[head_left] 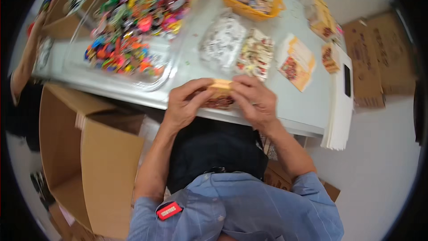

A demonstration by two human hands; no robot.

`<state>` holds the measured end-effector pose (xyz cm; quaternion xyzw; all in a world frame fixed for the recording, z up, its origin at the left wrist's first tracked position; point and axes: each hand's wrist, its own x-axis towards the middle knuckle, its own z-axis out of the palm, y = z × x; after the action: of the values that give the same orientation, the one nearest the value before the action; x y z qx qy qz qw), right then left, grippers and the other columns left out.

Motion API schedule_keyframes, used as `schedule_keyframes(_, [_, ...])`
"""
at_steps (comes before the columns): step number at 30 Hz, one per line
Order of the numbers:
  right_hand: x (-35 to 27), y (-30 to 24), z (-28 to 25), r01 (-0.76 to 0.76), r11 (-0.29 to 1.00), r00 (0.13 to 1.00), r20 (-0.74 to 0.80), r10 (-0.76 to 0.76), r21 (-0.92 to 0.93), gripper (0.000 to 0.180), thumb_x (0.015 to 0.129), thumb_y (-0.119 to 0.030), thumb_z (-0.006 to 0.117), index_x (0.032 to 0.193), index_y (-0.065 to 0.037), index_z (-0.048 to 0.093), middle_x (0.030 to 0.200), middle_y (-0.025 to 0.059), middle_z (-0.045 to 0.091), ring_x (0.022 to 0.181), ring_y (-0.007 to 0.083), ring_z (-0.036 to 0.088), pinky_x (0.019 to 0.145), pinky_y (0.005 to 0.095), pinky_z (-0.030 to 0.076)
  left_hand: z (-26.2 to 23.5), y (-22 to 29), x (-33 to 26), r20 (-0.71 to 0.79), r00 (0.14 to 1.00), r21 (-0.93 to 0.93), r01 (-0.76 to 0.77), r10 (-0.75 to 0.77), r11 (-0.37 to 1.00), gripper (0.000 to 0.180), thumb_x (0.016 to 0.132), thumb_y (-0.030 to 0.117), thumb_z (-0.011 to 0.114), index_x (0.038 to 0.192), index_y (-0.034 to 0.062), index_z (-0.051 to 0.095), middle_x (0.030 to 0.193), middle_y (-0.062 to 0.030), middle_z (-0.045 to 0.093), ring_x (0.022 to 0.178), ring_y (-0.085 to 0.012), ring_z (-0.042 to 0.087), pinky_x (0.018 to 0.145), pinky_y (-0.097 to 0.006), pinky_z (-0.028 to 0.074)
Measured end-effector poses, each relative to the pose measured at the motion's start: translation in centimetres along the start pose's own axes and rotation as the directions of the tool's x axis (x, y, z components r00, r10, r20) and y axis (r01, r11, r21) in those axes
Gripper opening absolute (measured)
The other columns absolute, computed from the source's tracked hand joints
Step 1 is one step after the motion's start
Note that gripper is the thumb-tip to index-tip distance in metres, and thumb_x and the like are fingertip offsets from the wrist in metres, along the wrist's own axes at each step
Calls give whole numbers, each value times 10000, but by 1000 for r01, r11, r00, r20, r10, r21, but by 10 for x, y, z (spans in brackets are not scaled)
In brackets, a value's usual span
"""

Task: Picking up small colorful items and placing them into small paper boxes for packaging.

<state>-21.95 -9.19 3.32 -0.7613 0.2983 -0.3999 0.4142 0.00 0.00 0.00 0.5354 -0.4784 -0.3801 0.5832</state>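
Observation:
At the table's front edge I hold a small orange packet with a dark red printed picture [219,101] in both hands. My left hand [182,103] pinches its left upper edge, and my right hand [257,101] pinches the right one. Whether it is a bag or a box, I cannot tell. Just beyond my hands lie a clear plastic bag of white packets [223,38] and a pile of small cream, red and green printed pieces [256,56]. A flat orange-and-white printed bag [298,64] rests to the right.
A clear tub [154,84] of colourful trinkets stands left, with a yellow basket [249,6] behind. Orange packets [329,57] and a white stack [340,107] line the right edge. An open carton [111,174] stands lower left. Another person's arm [26,58] shows far left.

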Motion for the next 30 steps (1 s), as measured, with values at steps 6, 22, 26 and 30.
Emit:
schedule_keyframes(6, [-4,0,7,191,975,981,-11,-193,-113,332,854,-24,767,1179,-42,705,1112,147,689,962,224,687,824,312,557,6,-9,11,32,999,-173,37,-32,984,252,947,-4,674,1198,-15,662,962,-75,701,785,-100,647,629,-225,551])
schedule_keyframes(22, [-41,5,-189,-252,812,849,-522,-75,-526,273,872,-101,796,1054,-6,616,809,25,651,717,76,603,646,233,514,32,-3,21,-29,999,-80,31,-33,996,383,951,50,690,1320,16,595,1216,-101,677,974,-140,669,756,-256,556])
schedule_keyframes(26, [10,36,-257,-383,641,835,-546,-67,-665,316,880,-244,785,994,3,623,765,65,656,685,136,608,661,278,515,34,-5,24,-47,990,-67,128,-131,990,308,956,100,706,1246,15,644,1122,-63,698,904,-108,649,733,-239,539])
schedule_keyframes(30, [72,74,-284,-348,513,868,-476,-139,-784,314,895,-304,723,994,-19,634,779,122,689,697,260,664,686,363,534,31,-9,21,-22,993,37,116,-116,992,265,968,106,694,1211,8,659,1085,-60,708,910,-115,661,736,-241,537])
